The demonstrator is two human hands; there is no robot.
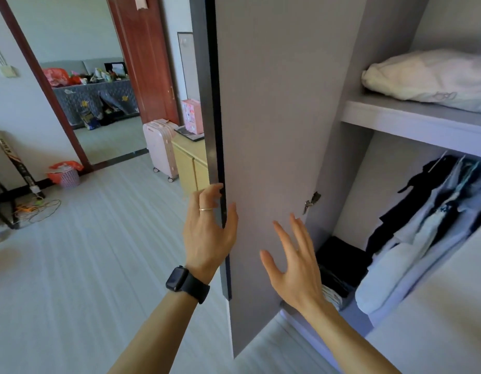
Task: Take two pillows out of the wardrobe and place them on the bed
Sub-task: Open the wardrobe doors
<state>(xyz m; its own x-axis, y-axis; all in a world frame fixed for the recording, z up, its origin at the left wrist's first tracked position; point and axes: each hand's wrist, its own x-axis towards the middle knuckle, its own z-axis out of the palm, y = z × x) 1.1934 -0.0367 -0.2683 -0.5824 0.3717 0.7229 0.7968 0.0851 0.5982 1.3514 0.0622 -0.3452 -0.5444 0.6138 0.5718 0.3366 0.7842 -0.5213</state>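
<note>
The grey wardrobe door [274,117] stands swung open in front of me. My left hand [207,228], with a ring and a black watch, curls loosely around the door's dark outer edge, thumb on the inner face. My right hand [293,263] is spread open just before the door's inner face, holding nothing. A white pillow [433,79] lies on the wardrobe's upper shelf [412,122] at the right, well above and right of both hands. Only one pillow shows. The bed is out of view.
Dark and pale blue clothes [428,217] hang below the shelf, with folded items underneath. Left of the door stand a yellow cabinet [190,163], a pink suitcase [161,147] and a pink bin [68,176]. An open doorway leads to another room. Cables lie on the floor at left.
</note>
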